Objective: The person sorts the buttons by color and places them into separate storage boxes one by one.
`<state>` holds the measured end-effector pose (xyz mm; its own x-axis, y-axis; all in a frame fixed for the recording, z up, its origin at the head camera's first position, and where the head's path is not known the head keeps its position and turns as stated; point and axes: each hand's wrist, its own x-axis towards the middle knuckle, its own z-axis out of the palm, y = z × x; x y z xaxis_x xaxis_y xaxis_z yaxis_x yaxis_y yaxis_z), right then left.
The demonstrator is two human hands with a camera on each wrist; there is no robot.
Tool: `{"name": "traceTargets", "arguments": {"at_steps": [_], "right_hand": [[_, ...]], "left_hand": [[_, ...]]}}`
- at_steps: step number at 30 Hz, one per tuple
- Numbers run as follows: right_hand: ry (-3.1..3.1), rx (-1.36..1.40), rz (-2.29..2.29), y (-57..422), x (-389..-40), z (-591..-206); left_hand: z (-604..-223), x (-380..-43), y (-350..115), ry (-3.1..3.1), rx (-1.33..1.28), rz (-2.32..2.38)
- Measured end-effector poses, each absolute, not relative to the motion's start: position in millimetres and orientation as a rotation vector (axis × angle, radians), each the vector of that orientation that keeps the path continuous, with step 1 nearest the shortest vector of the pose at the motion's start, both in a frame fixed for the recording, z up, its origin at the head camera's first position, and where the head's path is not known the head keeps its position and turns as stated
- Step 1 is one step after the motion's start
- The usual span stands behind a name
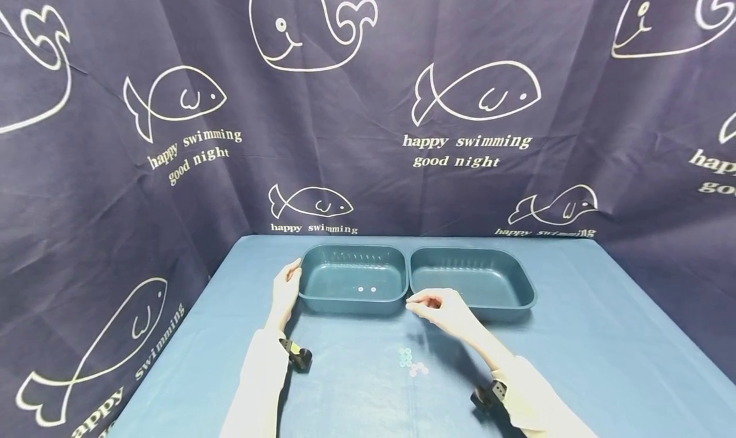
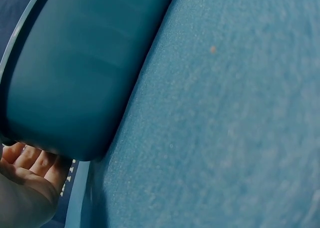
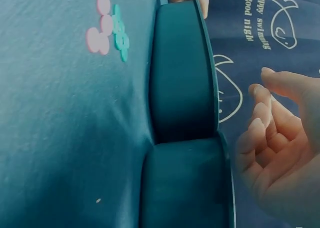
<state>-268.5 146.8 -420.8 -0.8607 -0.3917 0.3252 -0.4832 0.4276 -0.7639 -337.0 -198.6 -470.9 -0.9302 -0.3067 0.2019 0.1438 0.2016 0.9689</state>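
Observation:
Two teal plastic bins stand side by side: the left bin (image 1: 351, 306) and the right bin (image 1: 489, 311). My left hand (image 1: 286, 288) holds the left bin's outer end at its rim, fingers (image 2: 42, 163) against the outside wall. Above the front corner where the bins meet is my right hand (image 1: 443, 309). Its thumb and forefinger tips come close together, other fingers curled; whether something small sits between them cannot be seen. Two small pink buttons (image 1: 360, 289) lie inside the left bin. On the cloth in front are several green buttons (image 3: 120, 36) and several pink buttons (image 3: 97, 40).
A blue cloth (image 1: 345, 387) covers the table. Behind and beside it hangs a dark curtain (image 1: 368, 125) with white fish and whale outlines. A small black camera (image 1: 300, 357) is strapped to the left wrist, and another camera (image 1: 489, 396) to the right.

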Motion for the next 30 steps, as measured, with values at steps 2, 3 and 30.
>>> {"name": "traceTargets", "arguments": {"at_steps": [2, 3, 30], "right_hand": [[-2.573, 0.795, 1.403, 149, -268, -425], [-2.578, 0.793, 1.399, 150, -267, -427], [-2.583, 0.872, 1.496, 169, -253, -454]], "left_hand": [[-472, -337, -199, -2.134, 0.15, -1.778], [-472, -336, -199, -2.136, 0.149, -1.775], [-455, -325, -193, -2.147, 0.142, -1.788]]}}
